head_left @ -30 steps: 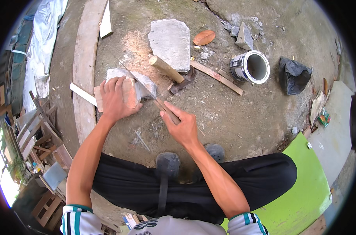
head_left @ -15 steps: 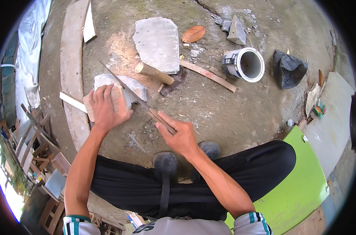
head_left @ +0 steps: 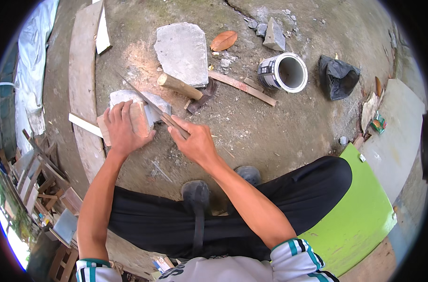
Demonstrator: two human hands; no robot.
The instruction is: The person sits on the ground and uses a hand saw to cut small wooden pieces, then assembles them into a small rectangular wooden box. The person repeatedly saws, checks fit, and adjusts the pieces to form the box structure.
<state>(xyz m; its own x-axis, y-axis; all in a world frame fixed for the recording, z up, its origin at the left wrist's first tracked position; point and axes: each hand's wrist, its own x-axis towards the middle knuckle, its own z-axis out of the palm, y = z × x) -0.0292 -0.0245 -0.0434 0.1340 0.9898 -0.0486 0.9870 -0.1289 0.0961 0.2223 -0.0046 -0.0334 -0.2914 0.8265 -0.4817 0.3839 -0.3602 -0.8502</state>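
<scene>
My left hand (head_left: 123,129) grips a pale wooden block (head_left: 139,120) with a reddish face, pressing it against a grey stone slab (head_left: 163,104) on the ground. In my right hand (head_left: 195,143) is a long blade (head_left: 141,92) with a wooden handle (head_left: 176,126). The blade slants up to the left past the block's right side, above the slab. It shows nearly edge-on, so I cannot tell whether it has teeth. Just beyond lies a hatchet-like tool with a thick wooden handle (head_left: 178,86) and a dark, rusty head (head_left: 203,96).
Farther off are a flat concrete slab (head_left: 183,54), a brown leaf (head_left: 224,41) and a wood strip (head_left: 244,89). An open paint can (head_left: 265,75) and a black plastic bag (head_left: 337,77) stand to the right. A long plank (head_left: 82,70) runs along the left.
My right hand has pushed the blade forward and slightly left, bringing the handle nearer the block. My left hand still holds the block. The whole view has shifted a little.
</scene>
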